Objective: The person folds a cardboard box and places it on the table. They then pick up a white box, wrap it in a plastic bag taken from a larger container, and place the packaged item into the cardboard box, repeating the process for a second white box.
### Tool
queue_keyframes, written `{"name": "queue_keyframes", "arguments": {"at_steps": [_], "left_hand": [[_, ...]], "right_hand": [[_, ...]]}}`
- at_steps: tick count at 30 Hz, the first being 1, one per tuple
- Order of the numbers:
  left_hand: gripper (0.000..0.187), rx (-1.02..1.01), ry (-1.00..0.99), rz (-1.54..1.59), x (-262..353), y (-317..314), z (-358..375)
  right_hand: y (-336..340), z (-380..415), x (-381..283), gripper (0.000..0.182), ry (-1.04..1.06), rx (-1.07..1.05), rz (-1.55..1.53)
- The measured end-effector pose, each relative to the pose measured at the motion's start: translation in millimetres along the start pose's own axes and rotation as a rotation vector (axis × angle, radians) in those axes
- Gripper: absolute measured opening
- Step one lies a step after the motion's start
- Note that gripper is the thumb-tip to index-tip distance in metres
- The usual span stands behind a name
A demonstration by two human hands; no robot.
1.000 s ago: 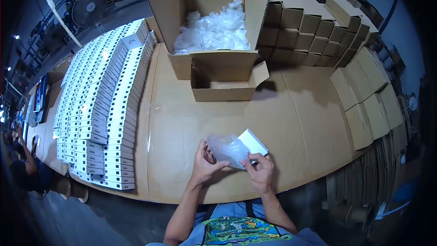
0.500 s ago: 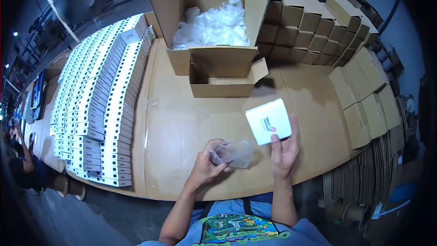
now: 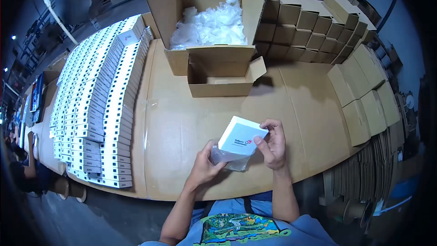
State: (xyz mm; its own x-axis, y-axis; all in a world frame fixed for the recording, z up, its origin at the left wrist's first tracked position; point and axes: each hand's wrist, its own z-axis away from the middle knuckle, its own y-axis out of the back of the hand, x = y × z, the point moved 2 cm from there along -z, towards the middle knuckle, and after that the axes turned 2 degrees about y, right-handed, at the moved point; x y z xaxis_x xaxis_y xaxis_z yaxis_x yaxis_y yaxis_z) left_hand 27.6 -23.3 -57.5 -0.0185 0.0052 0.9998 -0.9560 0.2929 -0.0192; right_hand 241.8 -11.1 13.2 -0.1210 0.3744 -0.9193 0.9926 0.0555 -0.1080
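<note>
A flat white box (image 3: 237, 133) with small printed lettering and a pinkish logo is gripped at its right side by my right hand (image 3: 272, 148), thumb on top. Its lower left corner overlaps the mouth of a clear plastic bag (image 3: 239, 164). My left hand (image 3: 203, 166) is closed on the left edge of that bag. Beyond both hands stands an open small cardboard box (image 3: 223, 90), with one flap out to the right.
Behind it, a big carton (image 3: 178, 62) holds crumpled clear bags (image 3: 211, 27). Long stacks of white boxes (image 3: 123, 123) line the left. Brown cartons (image 3: 314, 41) are piled at back right, others (image 3: 359, 105) at the right edge. A person's arm (image 3: 30, 159) shows far left.
My right hand has brought the white box left and down, from beside the bag to its mouth. The left hand has stayed nearly in place with the bag.
</note>
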Motion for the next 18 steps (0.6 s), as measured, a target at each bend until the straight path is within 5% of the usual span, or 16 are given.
{"name": "queue_keyframes", "arguments": {"at_steps": [12, 18], "left_hand": [[0.049, -0.034, 0.05, -0.101, 9.9, 0.2, 3.1], [0.05, -0.047, 0.052, -0.086, 8.6, 1.7, 1.9]], "right_hand": [[3.6, -7.6, -0.5, 0.028, 0.104, 0.162, 0.211], [8.5, -15.8, -3.4, 0.028, 0.11, 0.015, 0.288]]}}
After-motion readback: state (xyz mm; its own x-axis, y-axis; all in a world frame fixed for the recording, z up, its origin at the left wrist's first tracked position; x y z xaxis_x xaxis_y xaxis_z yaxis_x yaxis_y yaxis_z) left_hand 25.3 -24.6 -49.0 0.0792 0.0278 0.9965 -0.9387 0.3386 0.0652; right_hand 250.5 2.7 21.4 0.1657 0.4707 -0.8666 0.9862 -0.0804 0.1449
